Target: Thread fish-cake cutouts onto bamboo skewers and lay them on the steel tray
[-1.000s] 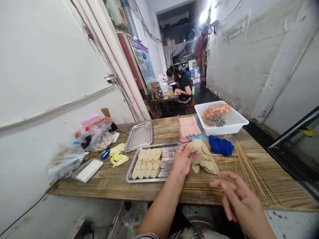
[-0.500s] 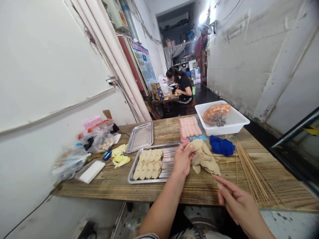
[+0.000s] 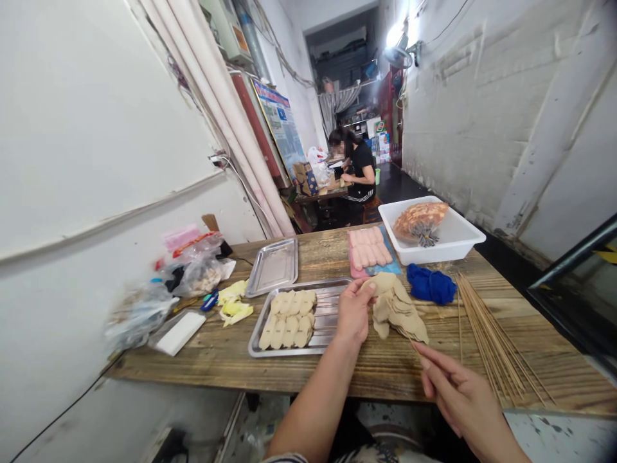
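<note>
Between the thumb and fingers of my left hand point(image 3: 354, 312) is a flat beige slice point(image 3: 382, 281) with a wavy outline, held just above a loose pile of similar slices point(image 3: 401, 316). My right hand point(image 3: 460, 379) pinches a thin wooden skewer point(image 3: 413, 344), which points up and left toward the slices. How far its tip enters the held slice cannot be made out. Left of my left hand, a metal tray point(image 3: 328, 315) holds two rows of beige slices on skewers point(image 3: 288, 319). More bare skewers point(image 3: 491, 341) lie fanned out at the right.
A blue cloth point(image 3: 431, 283) and pink sausages point(image 3: 370, 247) lie behind the pile. Farther back stands a white bin point(image 3: 456, 241) with a bag in it. A second metal tray point(image 3: 273, 265), yellow wrappers point(image 3: 235, 302) and plastic bags point(image 3: 139, 315) are leftward. Another person point(image 3: 359, 168) sits beyond.
Both hands keep nearly the same places and grips. The held slice shows slightly flatter over the pile, and the whole view has shifted a little.
</note>
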Tool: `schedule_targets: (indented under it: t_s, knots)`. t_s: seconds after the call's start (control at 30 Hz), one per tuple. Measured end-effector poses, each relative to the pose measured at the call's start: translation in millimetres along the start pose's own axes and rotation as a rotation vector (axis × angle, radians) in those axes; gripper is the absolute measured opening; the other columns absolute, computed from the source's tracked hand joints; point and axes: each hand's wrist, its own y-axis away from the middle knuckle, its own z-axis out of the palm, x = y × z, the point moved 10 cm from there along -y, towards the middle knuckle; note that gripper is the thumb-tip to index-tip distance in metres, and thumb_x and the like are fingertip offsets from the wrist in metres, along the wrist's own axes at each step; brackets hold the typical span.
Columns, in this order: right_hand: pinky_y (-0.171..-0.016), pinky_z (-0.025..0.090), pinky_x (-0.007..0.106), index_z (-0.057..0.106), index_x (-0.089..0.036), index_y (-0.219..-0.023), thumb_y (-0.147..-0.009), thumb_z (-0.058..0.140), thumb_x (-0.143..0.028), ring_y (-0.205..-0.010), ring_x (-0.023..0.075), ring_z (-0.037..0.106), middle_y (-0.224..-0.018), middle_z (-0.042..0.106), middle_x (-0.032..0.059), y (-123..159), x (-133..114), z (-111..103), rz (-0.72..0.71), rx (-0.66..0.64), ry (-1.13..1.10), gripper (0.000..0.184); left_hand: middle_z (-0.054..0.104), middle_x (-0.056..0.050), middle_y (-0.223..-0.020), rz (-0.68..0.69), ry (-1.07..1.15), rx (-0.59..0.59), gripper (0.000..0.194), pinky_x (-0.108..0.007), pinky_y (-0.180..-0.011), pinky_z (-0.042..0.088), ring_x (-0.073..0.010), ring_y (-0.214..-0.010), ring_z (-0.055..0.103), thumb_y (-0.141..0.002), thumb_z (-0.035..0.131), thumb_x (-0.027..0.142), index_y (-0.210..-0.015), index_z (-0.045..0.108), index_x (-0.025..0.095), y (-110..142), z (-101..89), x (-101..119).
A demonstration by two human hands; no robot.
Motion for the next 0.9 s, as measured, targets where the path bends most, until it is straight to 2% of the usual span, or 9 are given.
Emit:
schedule_targets:
  t_s: [0.33,0.63,0.9]
  knots:
    - [-0.024,0.019,0.015,0.064,-0.014,-0.112,-0.069,0.059,-0.055,-0.025,0.0016,0.028,-0.048,0.05,-0.0052,2.1,-1.4,-1.2,-0.01,-0.002,0.023,0.06,0.062,-0.002,-0.078,-0.004,-0.026,-0.007,0.031,-0.019,-0.055,0.037,-0.0068,-0.061,0.052,-0.058,0.073,0.027,-0.084,0.061,0.014,1.0,-0.1,-2.1]
    - [-0.026,0.016,0.015,0.063,-0.013,-0.111,-0.07,0.059,-0.055,-0.024,0.0011,0.028,-0.047,0.05,-0.0062,2.3,2.9,-1.4,-0.008,0.002,-0.001,0.058,0.062,-0.003,-0.08,0.007,-0.041,-0.005,0.033,-0.019,-0.056,0.037,-0.0072,-0.062,0.052,-0.057,0.074,0.028,-0.084,0.061,0.013,2.4,0.3,-1.2]
    - [-0.026,0.017,0.016,0.063,-0.013,-0.111,-0.071,0.059,-0.055,-0.024,0.0018,0.028,-0.047,0.05,-0.006,0.2,6.5,-1.8,-0.016,0.006,-0.007,0.058,0.061,0.0,-0.069,0.079,-0.125,-0.035,0.029,-0.019,-0.058,0.039,-0.0073,-0.059,0.051,-0.062,0.07,0.03,-0.085,0.061,0.014,3.3,1.5,-1.2]
